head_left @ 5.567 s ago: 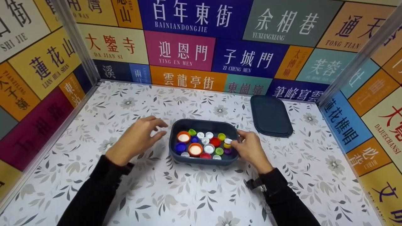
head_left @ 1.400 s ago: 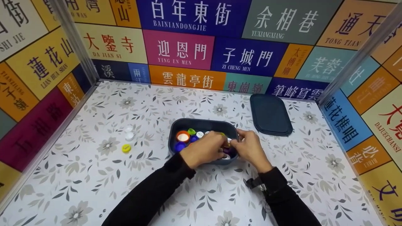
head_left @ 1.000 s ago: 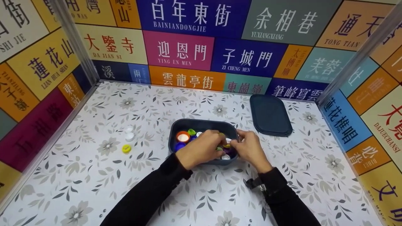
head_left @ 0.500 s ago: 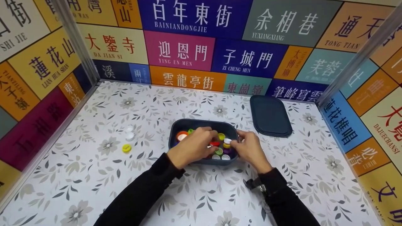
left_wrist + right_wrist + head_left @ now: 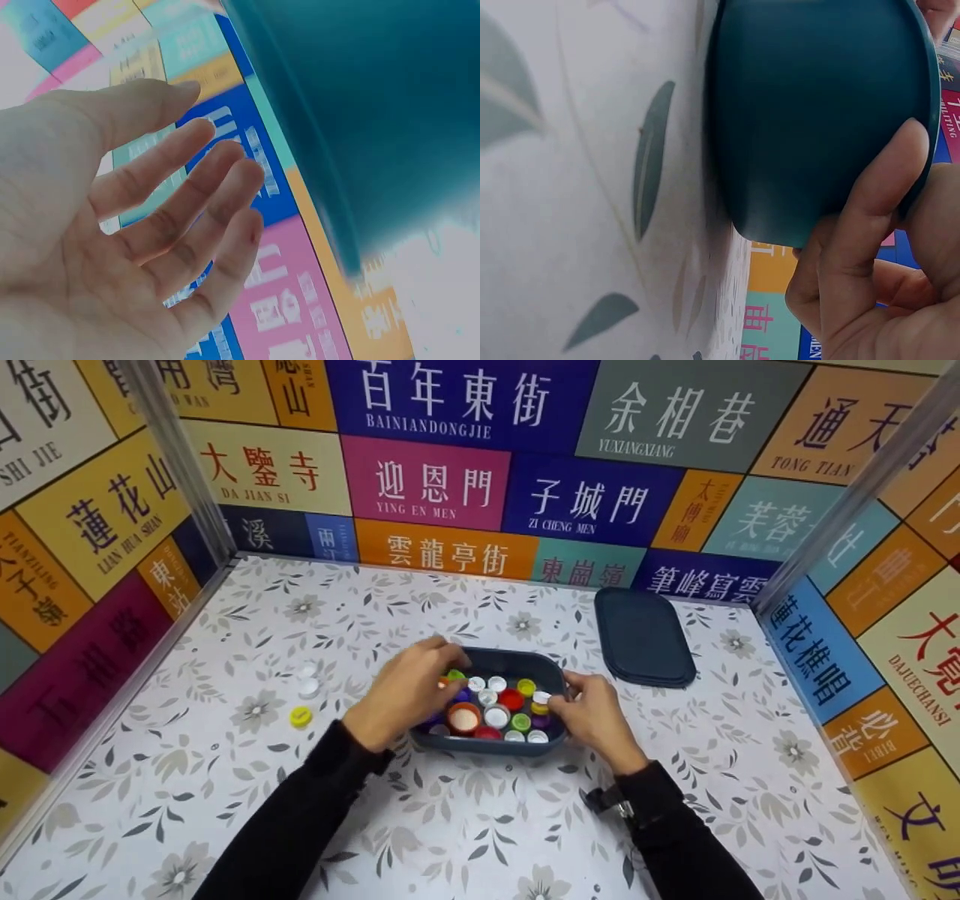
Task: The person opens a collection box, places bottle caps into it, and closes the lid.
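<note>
A dark blue-grey box (image 5: 487, 745) stands on the table with several bottle caps inside. Among them are a red cap (image 5: 511, 699), a white-lined orange cap (image 5: 463, 718) and a green cap (image 5: 520, 723). My left hand (image 5: 411, 686) is over the box's left end and hides part of it. In the left wrist view, that hand's fingers (image 5: 225, 195) are loosely bent, with nothing between them, beside the box wall (image 5: 375, 112). My right hand (image 5: 600, 718) grips the right end of the box, and in the right wrist view its fingers (image 5: 870, 195) press the outer wall.
To the left lie a yellow cap (image 5: 301, 716) and two white caps, the nearer white cap (image 5: 308, 687) just behind the yellow one. A dark lid (image 5: 646, 639) lies at the back right. Printed panels (image 5: 427, 480) wall in the flower-patterned table (image 5: 450, 825).
My left hand has moved from the right part of the box to its left end, uncovering caps. Since the oldest frame, a yellow and two white caps have appeared on the table. The right hand stays put.
</note>
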`<move>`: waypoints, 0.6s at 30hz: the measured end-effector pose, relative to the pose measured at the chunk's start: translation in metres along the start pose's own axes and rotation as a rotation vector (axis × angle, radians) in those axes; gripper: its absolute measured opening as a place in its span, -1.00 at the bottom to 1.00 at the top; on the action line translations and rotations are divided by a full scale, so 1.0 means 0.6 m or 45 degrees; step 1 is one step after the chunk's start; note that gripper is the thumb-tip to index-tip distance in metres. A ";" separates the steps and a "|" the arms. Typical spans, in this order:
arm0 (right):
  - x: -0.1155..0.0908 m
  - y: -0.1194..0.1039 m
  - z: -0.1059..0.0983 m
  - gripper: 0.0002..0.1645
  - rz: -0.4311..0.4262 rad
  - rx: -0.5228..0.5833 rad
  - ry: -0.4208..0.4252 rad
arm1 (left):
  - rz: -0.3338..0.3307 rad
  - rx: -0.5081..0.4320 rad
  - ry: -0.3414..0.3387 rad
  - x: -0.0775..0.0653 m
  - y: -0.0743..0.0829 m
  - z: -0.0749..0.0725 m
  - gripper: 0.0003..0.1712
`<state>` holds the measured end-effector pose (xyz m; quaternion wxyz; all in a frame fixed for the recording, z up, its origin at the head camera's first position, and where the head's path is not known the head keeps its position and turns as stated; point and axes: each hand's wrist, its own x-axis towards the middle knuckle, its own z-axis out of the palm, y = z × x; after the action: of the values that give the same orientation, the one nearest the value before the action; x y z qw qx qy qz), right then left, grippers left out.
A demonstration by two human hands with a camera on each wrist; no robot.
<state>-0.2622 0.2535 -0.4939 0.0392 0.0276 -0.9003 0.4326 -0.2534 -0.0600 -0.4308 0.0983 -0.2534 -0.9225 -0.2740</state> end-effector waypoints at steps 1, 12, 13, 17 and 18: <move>0.001 0.000 0.000 -0.27 0.001 -0.006 0.003 | -0.025 0.005 0.016 -0.002 -0.008 -0.007 -0.70; 0.004 -0.002 0.000 -0.28 -0.003 -0.039 0.008 | -0.267 0.063 0.208 -0.051 -0.125 -0.069 -0.62; 0.003 -0.001 0.000 -0.28 -0.001 -0.033 0.006 | -0.297 0.073 0.210 -0.057 -0.137 -0.072 -0.61; 0.002 0.001 0.000 -0.31 0.003 -0.018 0.010 | -0.457 0.122 0.174 -0.080 -0.183 -0.081 -0.55; 0.002 0.001 0.000 -0.31 0.005 -0.016 0.012 | -0.503 0.133 0.154 -0.086 -0.193 -0.083 -0.52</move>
<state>-0.2635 0.2538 -0.4944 0.0428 0.0235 -0.9029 0.4270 -0.2678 -0.1927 -0.4589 0.1110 -0.0454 -0.9597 -0.2544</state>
